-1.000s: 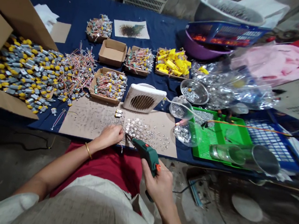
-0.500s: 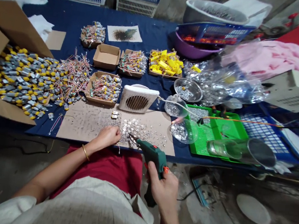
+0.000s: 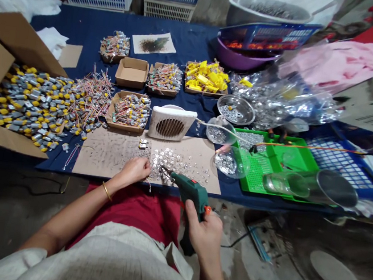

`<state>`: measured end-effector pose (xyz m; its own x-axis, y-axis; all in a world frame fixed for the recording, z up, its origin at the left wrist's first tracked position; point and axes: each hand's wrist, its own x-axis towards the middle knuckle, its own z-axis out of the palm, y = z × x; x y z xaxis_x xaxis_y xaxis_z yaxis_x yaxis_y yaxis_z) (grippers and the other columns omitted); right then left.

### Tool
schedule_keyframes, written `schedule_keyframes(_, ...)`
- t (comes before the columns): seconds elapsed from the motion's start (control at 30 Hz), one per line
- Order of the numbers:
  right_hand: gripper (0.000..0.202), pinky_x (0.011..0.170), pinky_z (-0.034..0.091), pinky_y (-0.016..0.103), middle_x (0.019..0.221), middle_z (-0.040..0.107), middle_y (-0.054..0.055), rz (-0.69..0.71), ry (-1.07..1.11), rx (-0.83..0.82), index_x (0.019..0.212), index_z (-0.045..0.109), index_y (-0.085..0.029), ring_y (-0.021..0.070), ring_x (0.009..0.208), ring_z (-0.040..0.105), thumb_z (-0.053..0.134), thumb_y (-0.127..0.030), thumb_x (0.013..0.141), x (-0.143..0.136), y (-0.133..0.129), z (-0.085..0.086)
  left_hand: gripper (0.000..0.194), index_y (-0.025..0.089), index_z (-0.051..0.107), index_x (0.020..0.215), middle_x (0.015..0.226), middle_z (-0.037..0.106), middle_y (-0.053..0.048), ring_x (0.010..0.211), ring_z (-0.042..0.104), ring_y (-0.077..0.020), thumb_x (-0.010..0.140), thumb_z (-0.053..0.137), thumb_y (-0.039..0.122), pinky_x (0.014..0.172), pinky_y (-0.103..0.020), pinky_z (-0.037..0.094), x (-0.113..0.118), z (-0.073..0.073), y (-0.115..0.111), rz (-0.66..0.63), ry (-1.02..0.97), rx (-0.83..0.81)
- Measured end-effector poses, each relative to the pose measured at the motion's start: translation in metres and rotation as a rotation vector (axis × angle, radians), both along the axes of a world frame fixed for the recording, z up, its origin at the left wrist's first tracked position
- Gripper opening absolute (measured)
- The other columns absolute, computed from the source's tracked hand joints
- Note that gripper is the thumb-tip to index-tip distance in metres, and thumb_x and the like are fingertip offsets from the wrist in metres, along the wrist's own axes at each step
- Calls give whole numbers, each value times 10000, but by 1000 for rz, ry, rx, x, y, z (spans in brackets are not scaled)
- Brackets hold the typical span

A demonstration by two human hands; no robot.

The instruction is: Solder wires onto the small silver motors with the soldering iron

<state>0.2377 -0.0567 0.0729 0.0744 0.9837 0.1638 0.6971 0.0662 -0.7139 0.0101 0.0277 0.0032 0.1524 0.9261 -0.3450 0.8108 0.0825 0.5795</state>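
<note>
My right hand [image 3: 206, 230] is wrapped around the grip of a green soldering gun [image 3: 192, 190], its pointed tip aimed left over the cardboard sheet [image 3: 104, 148]. Just left of that tip, my left hand [image 3: 136, 170] is closed with its fingertips pinched together. A short thin wire [image 3: 149, 186] pokes out beneath the fingers; whatever else they hold is hidden. Small shiny metal parts [image 3: 166, 156] lie scattered on the cardboard around the tip. Two small motors [image 3: 143, 144] stand side by side behind my left hand.
A white vent fan [image 3: 171, 125] stands behind the cardboard. Boxes of wired motors [image 3: 129, 110] and a large carton [image 3: 11, 140] of motors are to the left. Bowls of metal parts [image 3: 227, 161] and a green tray [image 3: 254, 168] lie right, with a cable crossing above.
The view has shifted slightly. Both hands and the soldering gun keep nearly the same position over the cardboard.
</note>
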Motion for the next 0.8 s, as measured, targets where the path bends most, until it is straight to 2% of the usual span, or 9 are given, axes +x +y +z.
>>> schedule_keyframes(0.3, 465, 517, 439, 272, 458, 564, 37, -4, 27, -56, 657, 691, -196, 207, 527, 594, 514, -566, 875, -1, 0, 2, 147, 185, 647, 760, 774, 699, -51, 757, 629, -190, 790, 504, 201, 720, -267, 437, 0, -1, 0, 2, 3, 3)
schedule_keyframes(0.43, 463, 517, 446, 271, 457, 566, 35, -7, 40, -55, 617, 669, -204, 203, 522, 594, 525, -567, 865, -1, 1, 3, 139, 172, 640, 733, 735, 687, -44, 708, 611, -171, 777, 510, 200, 685, -255, 425, 0, -2, 1, 28, -55, 7)
schedule_keyframes(0.57, 494, 500, 449, 276, 440, 561, 35, -65, 48, -51, 541, 618, -208, 193, 491, 574, 533, -586, 847, 4, -3, 3, 165, 154, 626, 741, 674, 649, -18, 643, 585, -141, 796, 546, 287, 624, -230, 421, -16, -8, 1, 146, -295, 7)
schedule_keyframes(0.67, 527, 466, 439, 281, 454, 582, 45, -135, 84, -72, 498, 591, -204, 192, 476, 570, 552, -622, 817, 5, 0, -1, 241, 146, 594, 929, 636, 605, 17, 565, 554, -116, 804, 567, 350, 575, -219, 423, -39, -10, -5, 259, -540, -81)
schedule_keyframes(0.73, 547, 432, 429, 281, 456, 590, 50, -172, 181, -118, 491, 590, -195, 192, 458, 568, 574, -657, 784, -2, 6, -5, 329, 158, 529, 1043, 670, 599, 35, 537, 536, -96, 785, 603, 349, 553, -209, 420, -53, -8, -11, 305, -675, -163)
schedule_keyframes(0.8, 566, 404, 433, 285, 456, 599, 58, -184, 367, -222, 514, 604, -183, 189, 423, 564, 588, -694, 756, -15, 16, -10, 368, 173, 503, 1047, 741, 611, 29, 565, 541, -84, 757, 649, 347, 558, -198, 421, -63, -5, -17, 329, -738, -184)
